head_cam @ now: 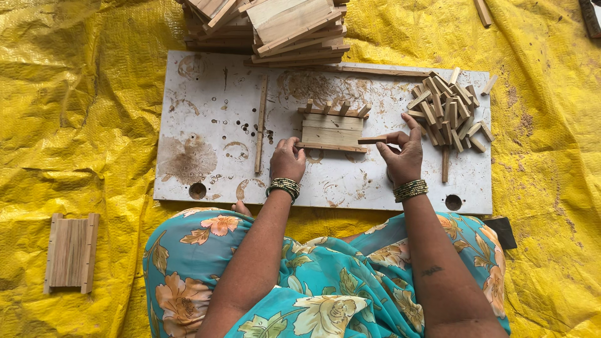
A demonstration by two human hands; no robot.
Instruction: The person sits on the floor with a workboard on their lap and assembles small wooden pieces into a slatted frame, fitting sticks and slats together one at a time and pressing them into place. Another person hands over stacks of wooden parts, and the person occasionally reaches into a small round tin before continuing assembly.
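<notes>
A small wooden panel (332, 131) made of flat slats between two thin rails lies in the middle of a stained white board (206, 112). Several short wooden blocks stand along its far rail. My left hand (287, 159) rests on the near rail's left end, fingers curled over it. My right hand (402, 153) pinches a short wooden stick (372, 140) at the panel's near right corner, with the forefinger stretched toward a heap of short wooden blocks (447, 112) on the right of the board.
A stack of wooden slats (275, 28) sits at the board's far edge. A thin strip (261, 125) lies upright left of the panel. A finished wooden panel (71, 252) lies on the yellow tarpaulin (75, 94) at the near left.
</notes>
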